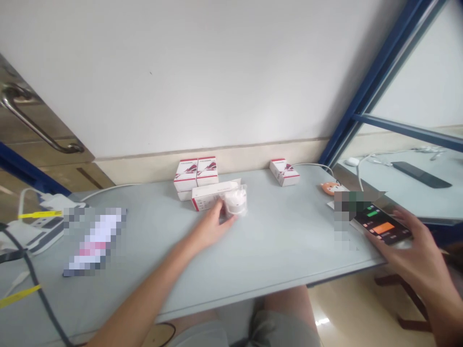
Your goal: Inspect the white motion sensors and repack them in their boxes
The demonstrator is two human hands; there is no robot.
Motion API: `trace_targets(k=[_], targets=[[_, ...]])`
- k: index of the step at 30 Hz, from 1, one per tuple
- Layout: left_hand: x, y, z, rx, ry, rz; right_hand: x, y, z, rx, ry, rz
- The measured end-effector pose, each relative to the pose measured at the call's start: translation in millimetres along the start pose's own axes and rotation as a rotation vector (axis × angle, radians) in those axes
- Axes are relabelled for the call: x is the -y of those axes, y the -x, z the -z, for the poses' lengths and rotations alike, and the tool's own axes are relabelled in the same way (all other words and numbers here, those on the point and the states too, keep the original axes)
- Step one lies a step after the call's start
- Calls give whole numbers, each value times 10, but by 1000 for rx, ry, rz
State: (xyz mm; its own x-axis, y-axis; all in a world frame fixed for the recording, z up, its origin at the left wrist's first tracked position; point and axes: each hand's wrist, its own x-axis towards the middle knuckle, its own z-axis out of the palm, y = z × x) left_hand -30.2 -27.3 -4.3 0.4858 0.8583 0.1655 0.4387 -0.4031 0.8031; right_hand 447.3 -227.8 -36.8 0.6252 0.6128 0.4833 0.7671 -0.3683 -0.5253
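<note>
My left hand (213,224) reaches across the grey table (282,250) and closes its fingers on a small white part in a clear plastic bag (236,202). The bag lies against an open white-and-red box (210,195). Behind it stand two stacked white-and-red boxes (196,173), and another one (284,172) sits farther right. My right hand (410,248) is at the table's right edge, fingers curled round a phone (381,226) with a lit screen.
A blurred-out flat object (94,241) lies at the left of the table. A power strip and cables (36,221) sit at the far left. A small orange item (330,188) rests near the blue frame (361,96). A door handle (36,125) is at upper left.
</note>
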Motion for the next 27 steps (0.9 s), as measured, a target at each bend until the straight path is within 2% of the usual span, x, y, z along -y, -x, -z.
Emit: trace_targets(k=[7,15,21,27], targets=[[23,-17,2,-8,6,-26,162,-19,25,-46,2,85],[52,-28,-12,-7,9,-33,71,20,-7,-60,-2,107],[39,-29,-11,2,7,-27,135,10,10,-68,-12,90],[39,-41,-13,-4,-3,-47,104,7,1,-108,-9,160]])
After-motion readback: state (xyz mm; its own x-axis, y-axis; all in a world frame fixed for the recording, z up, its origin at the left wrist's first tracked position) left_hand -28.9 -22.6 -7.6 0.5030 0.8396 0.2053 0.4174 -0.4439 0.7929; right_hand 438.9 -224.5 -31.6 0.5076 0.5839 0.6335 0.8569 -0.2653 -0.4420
